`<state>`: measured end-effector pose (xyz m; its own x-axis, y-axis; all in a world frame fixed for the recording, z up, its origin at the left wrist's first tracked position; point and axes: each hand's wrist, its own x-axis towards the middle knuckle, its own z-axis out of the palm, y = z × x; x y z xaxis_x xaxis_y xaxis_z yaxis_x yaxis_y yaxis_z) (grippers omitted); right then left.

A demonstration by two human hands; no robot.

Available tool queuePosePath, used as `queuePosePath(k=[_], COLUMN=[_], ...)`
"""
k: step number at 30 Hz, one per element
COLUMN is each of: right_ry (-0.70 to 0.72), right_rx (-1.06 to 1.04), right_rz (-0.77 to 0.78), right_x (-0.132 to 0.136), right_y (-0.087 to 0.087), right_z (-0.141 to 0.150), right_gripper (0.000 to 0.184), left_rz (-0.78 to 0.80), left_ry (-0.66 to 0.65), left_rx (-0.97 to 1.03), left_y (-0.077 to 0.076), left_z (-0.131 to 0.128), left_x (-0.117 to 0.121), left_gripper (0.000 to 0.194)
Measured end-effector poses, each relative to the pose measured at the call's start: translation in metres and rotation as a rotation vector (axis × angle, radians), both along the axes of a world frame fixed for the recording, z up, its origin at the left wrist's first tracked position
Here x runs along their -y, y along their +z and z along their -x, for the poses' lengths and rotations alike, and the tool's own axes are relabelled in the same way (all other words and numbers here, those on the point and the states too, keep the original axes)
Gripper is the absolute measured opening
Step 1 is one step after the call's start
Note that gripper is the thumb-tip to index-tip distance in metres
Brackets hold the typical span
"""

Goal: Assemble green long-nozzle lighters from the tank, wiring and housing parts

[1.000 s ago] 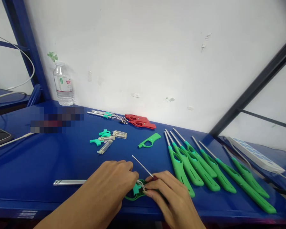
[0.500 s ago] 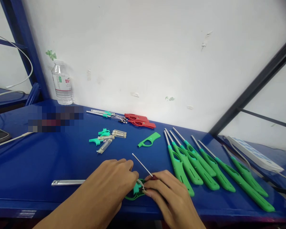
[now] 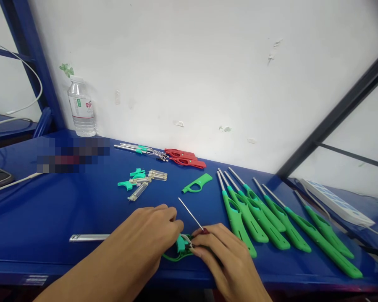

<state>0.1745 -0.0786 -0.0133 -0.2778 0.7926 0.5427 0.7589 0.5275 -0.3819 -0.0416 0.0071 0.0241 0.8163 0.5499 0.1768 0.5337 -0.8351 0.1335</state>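
Observation:
A green utility lighter (image 3: 174, 257), its casing open, lies at the table's front edge between my hands. Its metal tube (image 3: 90, 238) sticks out to the left beneath my forearm, and a teal trigger (image 3: 180, 244) and thin white wires show inside. My left hand (image 3: 159, 228) is closed over the lighter near the trigger, its fingertips mostly hidden. Tucked in my right hand (image 3: 219, 247) is a screwdriver (image 3: 191, 214) with a dark red handle, its shaft pointing up and left. The thumb and index finger of that hand press at the wires and a dark part in the casing.
Several assembled green lighters (image 3: 255, 218) lie at right. Behind my hands are a green casing half (image 3: 198, 183), teal triggers (image 3: 125, 185) and clear fuel tanks (image 3: 140, 191). Red casings (image 3: 187, 161) and metal tubes (image 3: 130, 149) lie near the wall, a water bottle (image 3: 81, 110) at back left.
The screwdriver's tip has shifted slightly right and the trigger shows a little more. My left hand has moved slightly up; both hands stay on the lighter.

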Motion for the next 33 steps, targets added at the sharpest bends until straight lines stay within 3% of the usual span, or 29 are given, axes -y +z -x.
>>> queuePosePath(k=[13, 18, 24, 28, 33], right_ry=[-0.007, -0.007, 0.013, 0.013, 0.013], right_rx=[0.006, -0.004, -0.014, -0.022, -0.020], right_rz=[0.006, 0.012, -0.047, -0.069, -0.076], right_x=[0.001, 0.000, 0.001, 0.001, 0.001], right_y=[0.001, 0.000, 0.000, 0.000, 0.001], right_z=[0.000, 0.000, 0.001, 0.001, 0.001], right_gripper=[0.013, 0.011, 0.010, 0.010, 0.011], left_rz=[0.044, 0.041, 0.094, 0.128, 0.070], left_ry=[-0.005, 0.028, 0.054, 0.093, 0.031], left_rx=[-0.055, -0.068, -0.099, -0.177, -0.156], left_y=[0.001, 0.004, 0.020, 0.030, 0.025], left_z=[-0.002, -0.001, -0.002, -0.008, -0.007], left_x=[-0.007, 0.002, 0.019, 0.020, 0.019], left_gripper=[0.037, 0.033, 0.022, 0.024, 0.027])
